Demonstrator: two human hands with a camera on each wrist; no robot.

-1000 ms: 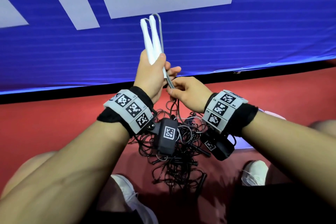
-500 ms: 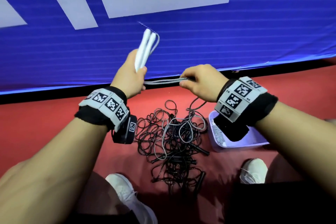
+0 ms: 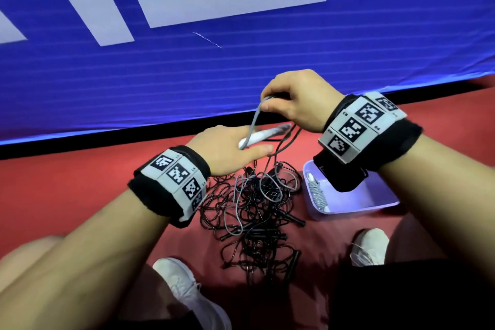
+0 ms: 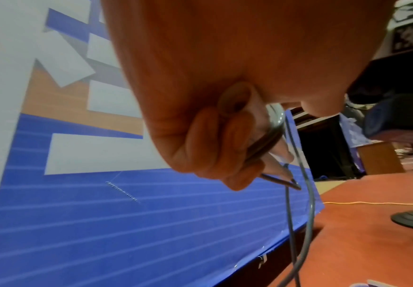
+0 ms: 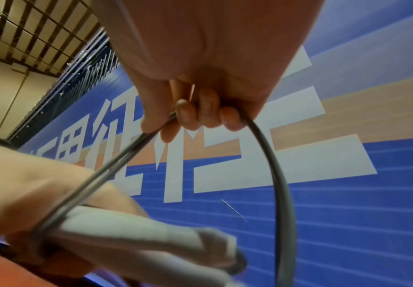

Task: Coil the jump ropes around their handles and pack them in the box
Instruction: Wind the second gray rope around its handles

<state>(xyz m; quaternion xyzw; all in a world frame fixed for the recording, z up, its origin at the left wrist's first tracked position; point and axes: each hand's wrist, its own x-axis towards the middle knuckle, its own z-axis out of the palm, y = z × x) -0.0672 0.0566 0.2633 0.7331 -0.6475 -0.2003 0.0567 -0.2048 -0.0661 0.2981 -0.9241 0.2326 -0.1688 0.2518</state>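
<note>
My left hand [image 3: 241, 149] grips a pair of white handles [image 3: 269, 133] held together, lying almost level and pointing right. The left wrist view shows its fingers [image 4: 200, 136] curled round the handles [image 4: 239, 99], with a turn of grey rope [image 4: 275, 124] across them. Just above, my right hand [image 3: 270, 104] pinches the grey rope [image 3: 254, 122], which runs down to the handles. In the right wrist view the rope [image 5: 274, 155] loops out of the curled fingers [image 5: 208, 114] towards the handles [image 5: 151, 242]. The rope's slack hangs into the pile below.
A tangle of black jump ropes [image 3: 254, 220] with black handles lies on the red floor [image 3: 67, 182] between my feet. A lavender box [image 3: 353, 209] at the right holds one coiled grey rope [image 3: 317, 193]. A blue banner wall [image 3: 160, 75] stands close ahead.
My left hand has dropped and tipped the handles from upright to nearly level. My right hand has swung up and over them with the grey rope.
</note>
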